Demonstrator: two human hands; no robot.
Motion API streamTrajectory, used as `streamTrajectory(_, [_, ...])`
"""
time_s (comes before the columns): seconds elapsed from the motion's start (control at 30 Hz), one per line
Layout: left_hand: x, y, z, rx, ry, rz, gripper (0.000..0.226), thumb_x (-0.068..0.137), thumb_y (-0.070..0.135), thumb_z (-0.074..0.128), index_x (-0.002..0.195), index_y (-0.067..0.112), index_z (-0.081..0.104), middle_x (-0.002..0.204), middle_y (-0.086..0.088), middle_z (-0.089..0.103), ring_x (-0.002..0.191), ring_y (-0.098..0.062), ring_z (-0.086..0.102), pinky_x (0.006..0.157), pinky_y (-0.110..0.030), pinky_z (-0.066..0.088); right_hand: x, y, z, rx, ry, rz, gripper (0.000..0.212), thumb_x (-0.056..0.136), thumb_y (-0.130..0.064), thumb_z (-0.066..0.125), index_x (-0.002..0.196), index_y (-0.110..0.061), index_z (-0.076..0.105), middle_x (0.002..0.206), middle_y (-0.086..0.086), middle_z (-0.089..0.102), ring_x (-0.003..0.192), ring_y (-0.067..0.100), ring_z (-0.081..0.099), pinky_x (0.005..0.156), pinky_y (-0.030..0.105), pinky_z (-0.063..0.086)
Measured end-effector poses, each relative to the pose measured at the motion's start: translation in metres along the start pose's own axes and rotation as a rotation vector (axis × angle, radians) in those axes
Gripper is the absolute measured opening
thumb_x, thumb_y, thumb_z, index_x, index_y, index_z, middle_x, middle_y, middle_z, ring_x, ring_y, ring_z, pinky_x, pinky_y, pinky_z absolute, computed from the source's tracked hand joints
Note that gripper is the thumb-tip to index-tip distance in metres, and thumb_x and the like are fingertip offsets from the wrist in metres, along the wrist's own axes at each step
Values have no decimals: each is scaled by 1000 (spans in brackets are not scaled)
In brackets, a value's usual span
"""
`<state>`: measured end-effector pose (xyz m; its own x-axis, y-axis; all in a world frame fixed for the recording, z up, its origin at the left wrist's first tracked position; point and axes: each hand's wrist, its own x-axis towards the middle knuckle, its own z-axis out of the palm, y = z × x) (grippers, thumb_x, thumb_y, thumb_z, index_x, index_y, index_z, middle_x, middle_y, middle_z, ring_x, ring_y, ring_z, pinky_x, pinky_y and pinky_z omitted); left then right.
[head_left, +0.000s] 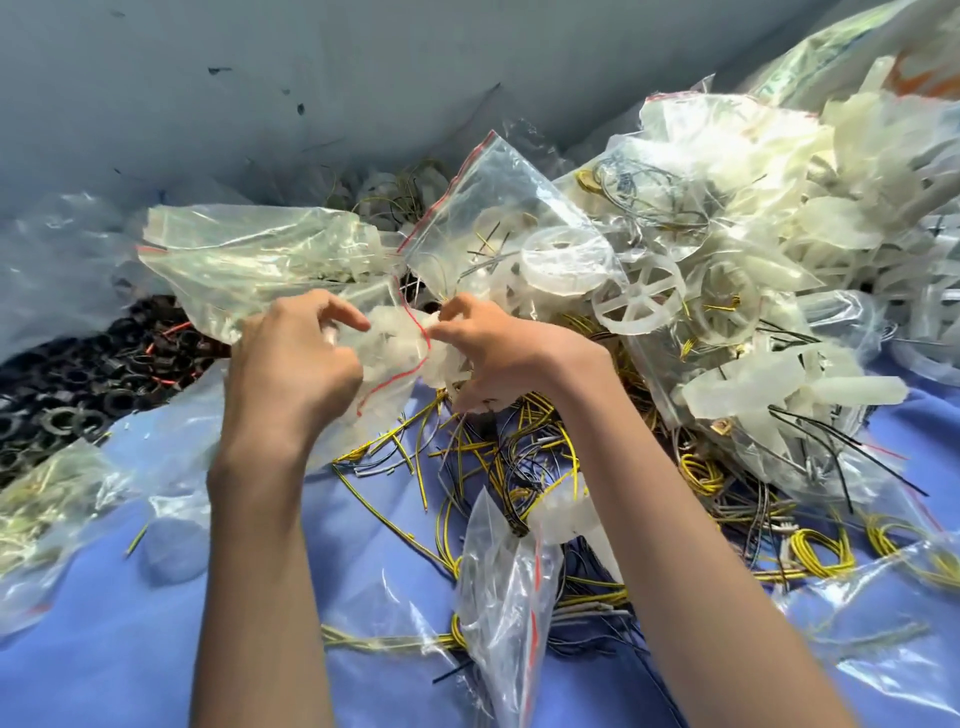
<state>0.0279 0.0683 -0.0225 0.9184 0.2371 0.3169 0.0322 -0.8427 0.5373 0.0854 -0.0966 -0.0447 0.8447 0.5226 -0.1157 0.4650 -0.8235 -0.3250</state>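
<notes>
Left hand (296, 358) and right hand (488, 353), fingers curled, pinched a small clear red-sealed plastic zip bag (395, 358) of white plastic parts, at 12 o'clock from loose yellow wires (470, 457) on the blue table (130, 649).

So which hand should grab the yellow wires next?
Probably the right hand. Both hands pinch the small zip bag, but the right one lies nearest the loose yellow wires. The left hand holds more of the bag, so it could keep it steady.
</notes>
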Motion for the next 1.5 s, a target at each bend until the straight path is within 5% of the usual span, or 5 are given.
streamTrajectory(0.33, [-3, 14, 9, 33, -116, 37, 45, 67, -4, 45, 87, 31, 64, 61, 10, 44, 72, -27, 44, 65, -33, 37, 3, 0, -8, -51, -17, 33, 12, 70, -21, 73, 79, -23, 65, 68, -4, 54, 65, 19, 59, 51, 21, 40])
streamTrajectory(0.77, [-9, 28, 5, 115, -54, 59, 54, 71, 4, 61, 122, 21, 63, 112, -12, 67, 107, -34, 59, 88, -40, 47, -35, -19, -30, 641, 1086, 71, 16, 95, -27, 52, 93, -12, 52, 73, -4, 60, 73, 23, 63, 68, 37, 48])
streamTrajectory(0.9, [-9, 32, -4, 11, -29, 76, 40, 65, 13, 75, 104, 21, 68, 76, -2, 60, 82, -28, 58, 69, -31, 43, -44, -36, -30, 905, 919, -39, 14, 94, -25, 54, 94, -13, 46, 96, 10, 64, 75, 26, 66, 56, 42, 55])
streamTrajectory(1.4, [-14, 45, -9, -98, -163, 330, 30, 70, -1, 55, 86, 25, 56, 72, 10, 43, 75, -23, 41, 59, -26, 26, -31, -45, -30, -43, 558, -63, 19, 86, -28, 55, 85, -13, 44, 79, 13, 54, 75, 33, 46, 62, 35, 31])
streamTrajectory(1.5, [-13, 39, -12, -177, -199, 280, 58, 73, -1, 58, 128, 16, 56, 106, 3, 63, 99, -21, 56, 79, -18, 40, -30, -36, -33, 191, 385, -164, 21, 87, -22, 60, 86, -1, 58, 79, 12, 63, 73, 24, 54, 66, 39, 40])
